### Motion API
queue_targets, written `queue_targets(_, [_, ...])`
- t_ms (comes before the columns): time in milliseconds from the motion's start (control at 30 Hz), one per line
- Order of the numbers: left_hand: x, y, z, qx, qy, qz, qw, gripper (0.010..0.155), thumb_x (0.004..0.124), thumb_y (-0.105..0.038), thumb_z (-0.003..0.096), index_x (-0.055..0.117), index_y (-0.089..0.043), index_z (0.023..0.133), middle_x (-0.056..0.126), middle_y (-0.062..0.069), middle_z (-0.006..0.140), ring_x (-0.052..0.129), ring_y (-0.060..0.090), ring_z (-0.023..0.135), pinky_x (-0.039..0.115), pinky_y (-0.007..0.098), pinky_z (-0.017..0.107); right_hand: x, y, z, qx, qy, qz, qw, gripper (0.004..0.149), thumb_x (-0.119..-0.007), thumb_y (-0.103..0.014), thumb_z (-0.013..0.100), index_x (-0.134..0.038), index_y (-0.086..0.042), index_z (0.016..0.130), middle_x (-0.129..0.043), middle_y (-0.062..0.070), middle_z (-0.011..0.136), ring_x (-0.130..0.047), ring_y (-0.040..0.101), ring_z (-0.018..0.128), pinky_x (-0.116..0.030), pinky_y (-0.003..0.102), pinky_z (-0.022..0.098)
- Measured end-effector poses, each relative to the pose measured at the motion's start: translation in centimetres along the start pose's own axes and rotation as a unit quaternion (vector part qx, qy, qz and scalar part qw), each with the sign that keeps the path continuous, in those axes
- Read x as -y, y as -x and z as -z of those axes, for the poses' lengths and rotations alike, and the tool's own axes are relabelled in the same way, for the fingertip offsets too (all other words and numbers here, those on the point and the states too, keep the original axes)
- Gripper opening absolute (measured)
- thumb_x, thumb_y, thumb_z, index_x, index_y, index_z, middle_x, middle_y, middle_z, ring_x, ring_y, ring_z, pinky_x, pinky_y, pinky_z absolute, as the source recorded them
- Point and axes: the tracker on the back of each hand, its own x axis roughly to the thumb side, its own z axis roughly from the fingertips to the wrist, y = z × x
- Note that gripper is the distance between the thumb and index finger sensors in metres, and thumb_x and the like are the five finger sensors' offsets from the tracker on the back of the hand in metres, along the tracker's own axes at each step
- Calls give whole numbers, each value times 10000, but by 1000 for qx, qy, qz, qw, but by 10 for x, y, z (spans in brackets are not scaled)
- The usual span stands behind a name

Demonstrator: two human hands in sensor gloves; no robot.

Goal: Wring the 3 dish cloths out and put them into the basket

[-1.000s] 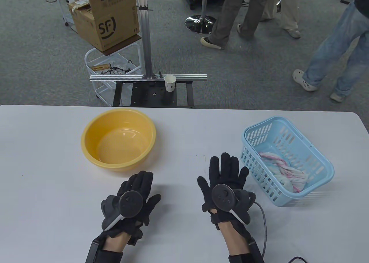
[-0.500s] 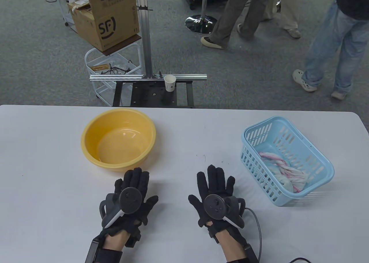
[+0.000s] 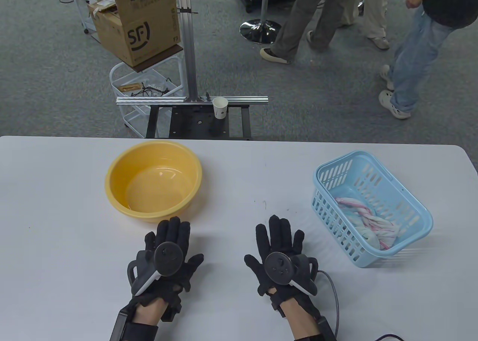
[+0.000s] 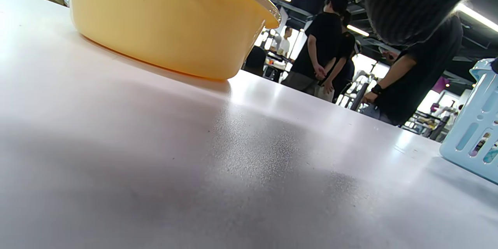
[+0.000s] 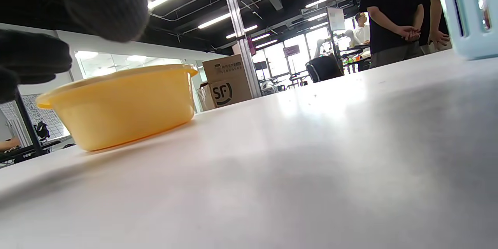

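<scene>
Twisted pink, white and blue dish cloths lie bundled inside the light blue basket at the table's right. The yellow basin stands at the left with a little water and no cloth in it. My left hand lies flat on the table just below the basin, fingers straight, holding nothing. My right hand lies flat left of the basket, fingers spread, also holding nothing. The wrist views show the basin and a basket corner from table height.
The white table ends at a far edge behind the basin. Beyond it stand a metal frame with a paper cup, a cardboard box on a cart, and people walking on the carpet. A cable trails from my right wrist.
My right hand drew back from beside the basket toward me and settled flat. My left hand edged slightly forward and left. A bystander at the far right walked left.
</scene>
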Motion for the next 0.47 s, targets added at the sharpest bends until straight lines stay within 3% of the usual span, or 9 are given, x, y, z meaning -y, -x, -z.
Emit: queue_targets(467, [4, 4, 1, -14, 14, 4, 1000, 965, 786, -660, 423, 197, -377, 1134, 118, -131, 1189, 102, 221, 1163, 157, 600, 811, 1, 2, -1, -10, -4, 0, 1000, 831, -707, -624, 528, -287, -196, 1104, -140, 181, 1160, -149, 469, 1081, -183, 749, 679])
